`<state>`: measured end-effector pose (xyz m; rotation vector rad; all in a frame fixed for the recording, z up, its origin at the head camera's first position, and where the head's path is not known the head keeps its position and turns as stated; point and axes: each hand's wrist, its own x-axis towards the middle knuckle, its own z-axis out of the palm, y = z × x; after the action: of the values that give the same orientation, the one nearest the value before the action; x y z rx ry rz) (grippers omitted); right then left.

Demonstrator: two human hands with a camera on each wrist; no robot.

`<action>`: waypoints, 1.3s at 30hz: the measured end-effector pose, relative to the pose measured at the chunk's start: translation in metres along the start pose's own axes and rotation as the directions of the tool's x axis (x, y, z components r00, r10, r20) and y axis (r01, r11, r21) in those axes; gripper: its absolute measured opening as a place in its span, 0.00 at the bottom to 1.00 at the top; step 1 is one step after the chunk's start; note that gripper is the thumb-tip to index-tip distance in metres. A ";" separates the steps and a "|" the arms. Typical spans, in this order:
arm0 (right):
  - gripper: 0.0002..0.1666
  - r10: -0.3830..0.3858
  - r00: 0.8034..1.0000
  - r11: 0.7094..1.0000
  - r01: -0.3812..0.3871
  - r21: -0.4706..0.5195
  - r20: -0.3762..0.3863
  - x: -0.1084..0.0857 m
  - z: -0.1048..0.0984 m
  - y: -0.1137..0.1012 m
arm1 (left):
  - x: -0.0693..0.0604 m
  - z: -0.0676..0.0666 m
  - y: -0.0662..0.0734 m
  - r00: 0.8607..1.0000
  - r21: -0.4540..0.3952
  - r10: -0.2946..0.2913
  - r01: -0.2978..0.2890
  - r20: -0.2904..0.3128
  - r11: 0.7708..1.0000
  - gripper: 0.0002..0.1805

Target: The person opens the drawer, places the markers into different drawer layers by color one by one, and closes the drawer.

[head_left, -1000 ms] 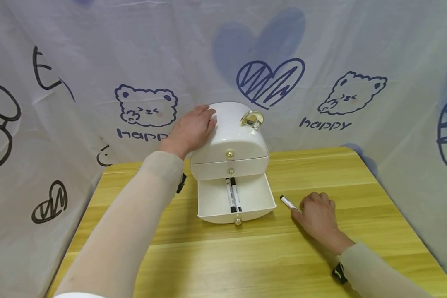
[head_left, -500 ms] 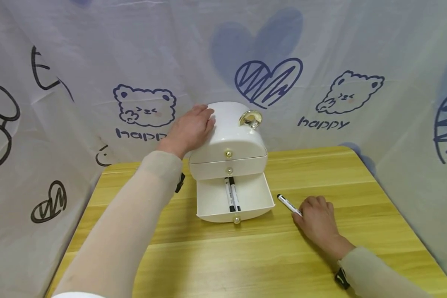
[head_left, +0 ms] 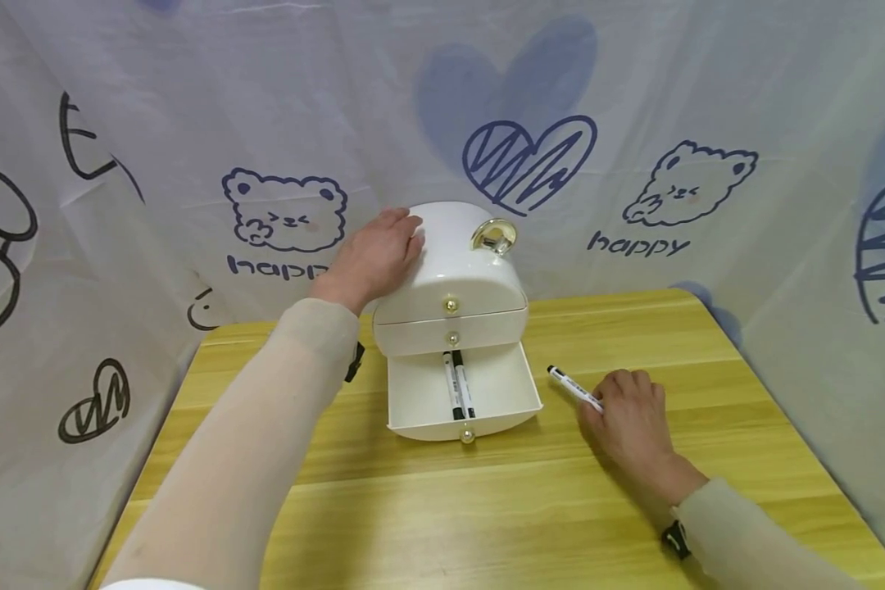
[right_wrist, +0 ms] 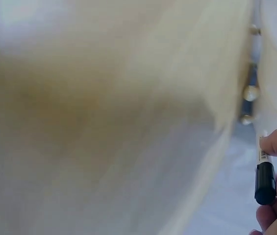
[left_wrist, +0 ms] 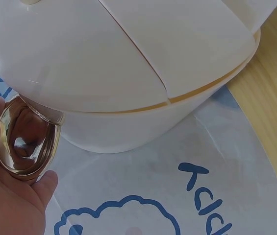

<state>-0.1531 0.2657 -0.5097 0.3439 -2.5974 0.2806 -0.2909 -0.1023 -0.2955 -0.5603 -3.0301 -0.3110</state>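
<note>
A white mini drawer cabinet (head_left: 450, 270) with a domed top stands at the back of the table, its bottom drawer (head_left: 501, 385) pulled out. Two black-and-white markers (head_left: 457, 385) lie side by side in that drawer. My left hand (head_left: 379, 254) is at the cabinet's upper left side. The left wrist view shows this hand's fingers round a shiny gold handle (left_wrist: 28, 139). To the right of the drawer, my right hand (head_left: 630, 422) pinches a third marker (head_left: 575, 389) between thumb and fingers, low over the table. One black end (right_wrist: 265, 183) of it shows in the right wrist view.
The cabinet has pearl-like knobs (head_left: 468, 435) on its drawers and another gold handle (head_left: 496, 237) at upper right. A pale printed curtain (head_left: 406, 98) hangs close behind and beside the wooden table (head_left: 457, 508).
My right hand has taken hold of the marker, and its far end has risen and swung slightly. The left hand and the cabinet stay in place; the head view has shifted slightly.
</note>
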 end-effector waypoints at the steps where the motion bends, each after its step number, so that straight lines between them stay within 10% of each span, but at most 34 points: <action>1: 0.15 -0.002 1.000 1.000 0.003 0.005 -0.017 0.002 -0.002 0.000 | 0.000 0.000 0.000 1.000 -0.002 -0.002 0.002 0.000 1.000 0.31; 23: 0.16 0.000 1.000 0.997 0.000 0.076 0.006 0.052 -0.067 -0.057 | 0.001 0.000 0.001 1.000 0.001 -0.026 0.026 0.016 1.000 0.31; 39: 0.19 -0.055 0.979 0.998 0.056 0.003 0.198 0.072 -0.047 -0.101 | 0.001 0.000 0.001 0.999 -0.004 -0.032 0.032 0.013 0.999 0.31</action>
<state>-0.1630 0.1684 -0.4198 0.4644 -2.7775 0.2345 -0.2912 -0.1009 -0.2951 -0.5159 -3.0544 -0.3162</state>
